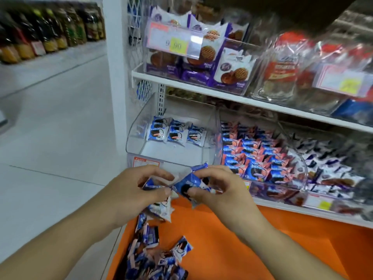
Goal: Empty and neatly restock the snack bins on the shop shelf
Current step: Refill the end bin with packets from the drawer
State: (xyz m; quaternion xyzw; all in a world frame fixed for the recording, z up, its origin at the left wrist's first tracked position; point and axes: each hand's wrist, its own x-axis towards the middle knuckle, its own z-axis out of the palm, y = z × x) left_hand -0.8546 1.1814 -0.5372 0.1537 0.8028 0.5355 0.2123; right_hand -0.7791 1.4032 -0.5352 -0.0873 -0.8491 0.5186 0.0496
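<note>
My left hand (137, 190) grips a bunch of blue cookie packets (159, 209) in front of the lower shelf. My right hand (220, 188) pinches one blue cookie packet (188, 183) beside them. Behind my hands stands a clear snack bin (139, 136) at the shelf's left end, holding several blue packets (173, 133) in neat rows at its back. A heap of loose blue packets (149, 257) lies below on the orange surface (242, 239).
To the right, a second clear bin (302, 168) is packed with pink-and-blue packets, and further bins hold dark packets. The upper shelf (201, 91) carries bins of purple biscuit packs with price tags. A white post (117, 77) and tiled floor lie to the left.
</note>
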